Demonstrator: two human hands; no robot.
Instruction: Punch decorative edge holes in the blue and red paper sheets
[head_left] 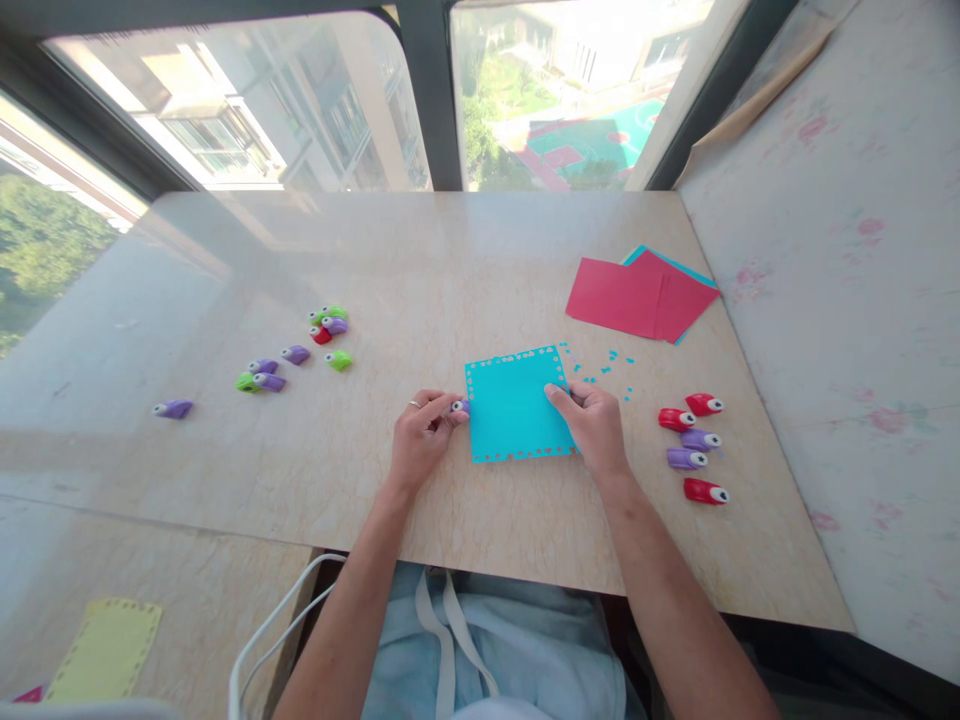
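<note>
While between left hand (424, 435) and right hand (596, 425), blue sheet (517, 408) in right's pinch, purple punch (460, 407) in left's.

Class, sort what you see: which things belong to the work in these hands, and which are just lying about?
In the work:
- turquoise sheet, held by the right hand
- purple punch in the left hand
- turquoise paper bits

Lying about, probably spare for now:
- left-side punches
- right-side punches
- red sheets
- yellow sheet
- white cable
</note>
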